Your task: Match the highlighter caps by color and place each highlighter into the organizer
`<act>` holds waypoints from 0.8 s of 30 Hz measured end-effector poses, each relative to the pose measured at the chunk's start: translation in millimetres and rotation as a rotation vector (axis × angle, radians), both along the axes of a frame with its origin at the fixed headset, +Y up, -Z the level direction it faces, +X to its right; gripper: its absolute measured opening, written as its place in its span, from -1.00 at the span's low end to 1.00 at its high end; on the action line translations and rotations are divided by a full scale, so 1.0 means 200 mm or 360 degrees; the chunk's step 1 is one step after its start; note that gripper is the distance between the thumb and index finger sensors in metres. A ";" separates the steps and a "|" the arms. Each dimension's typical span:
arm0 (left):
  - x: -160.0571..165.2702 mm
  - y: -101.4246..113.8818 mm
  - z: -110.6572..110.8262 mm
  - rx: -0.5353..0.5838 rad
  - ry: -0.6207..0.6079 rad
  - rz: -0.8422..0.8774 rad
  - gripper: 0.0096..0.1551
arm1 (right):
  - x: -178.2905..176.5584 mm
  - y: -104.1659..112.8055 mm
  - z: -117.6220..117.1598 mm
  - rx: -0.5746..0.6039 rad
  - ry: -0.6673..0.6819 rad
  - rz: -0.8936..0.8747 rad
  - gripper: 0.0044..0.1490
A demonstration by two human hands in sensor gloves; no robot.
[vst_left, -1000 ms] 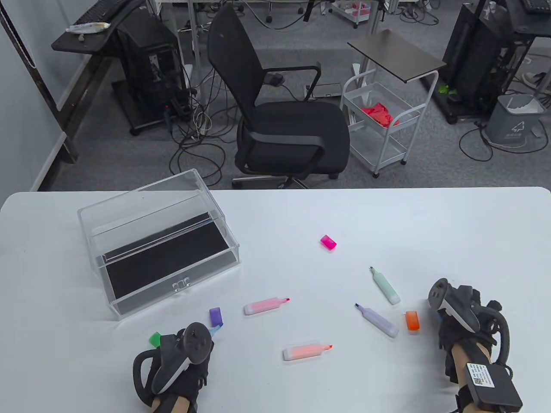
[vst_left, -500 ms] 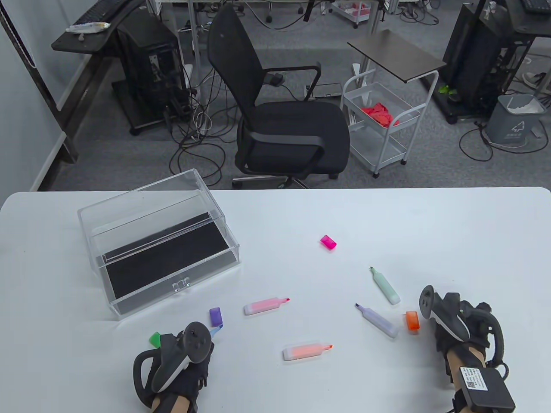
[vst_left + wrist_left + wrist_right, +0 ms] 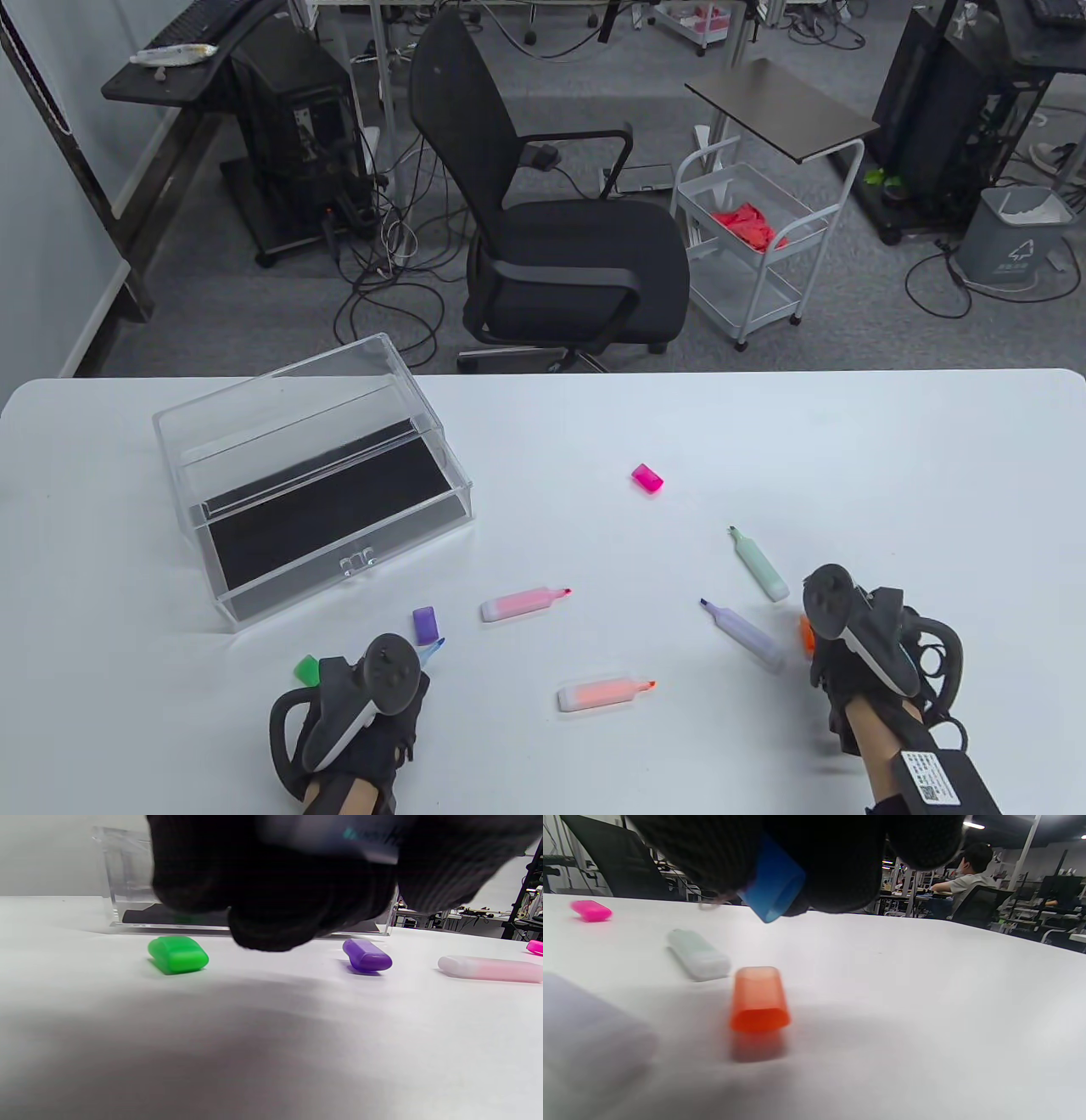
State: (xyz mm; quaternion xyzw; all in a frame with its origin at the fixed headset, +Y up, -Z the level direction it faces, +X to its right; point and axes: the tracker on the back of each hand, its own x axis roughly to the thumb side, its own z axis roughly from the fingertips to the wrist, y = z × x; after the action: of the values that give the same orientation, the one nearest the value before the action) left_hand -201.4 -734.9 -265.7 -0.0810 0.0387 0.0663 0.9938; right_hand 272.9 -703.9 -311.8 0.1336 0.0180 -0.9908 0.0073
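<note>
Table view: left hand (image 3: 361, 722) low at the near edge, back up, tracker on top, fingers curled round a blue highlighter (image 3: 430, 651) whose tip pokes out ahead and to the right of the knuckles; green cap (image 3: 306, 670) just left of the fingers, purple cap (image 3: 426, 624) just beyond them, clear organizer (image 3: 314, 475) further ahead with its drawer pulled open. Right hand (image 3: 857, 658) comes in from the near right, wrist angled inward, back up, hovering over the orange cap (image 3: 803, 632), which shows only as a sliver at the hand's left edge; purple highlighter (image 3: 743, 633) just left of the fingers, green highlighter (image 3: 760, 564) ahead of them, orange highlighter (image 3: 604, 692) and pink highlighter (image 3: 523, 603) well to their left, pink cap (image 3: 647, 478) far ahead. Left wrist view: gloved fingers (image 3: 271, 899) balled into a fist off the table (image 3: 271, 1035), a pale blue barrel across the top of the fist; green cap below-left, purple cap below-right, pink highlighter further right. Right wrist view: fingers (image 3: 712, 849) curled, pinching a blue cap (image 3: 772, 887), open end down; orange cap lies on the table directly under the fingers, not touched; green highlighter left of it, pink cap far left.
</note>
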 end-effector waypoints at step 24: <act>0.09 -0.03 0.00 -0.0028 -0.0130 0.0028 -0.39 | -0.65 0.01 0.14 0.0146 0.0367 -0.0697 -0.39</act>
State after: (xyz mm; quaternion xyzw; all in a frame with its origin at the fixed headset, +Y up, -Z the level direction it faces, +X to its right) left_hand -183.3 -741.1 -266.0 -0.0926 -0.0020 0.0713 0.9931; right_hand 142.3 -702.4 -283.3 0.0206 0.0342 -0.9756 -0.2157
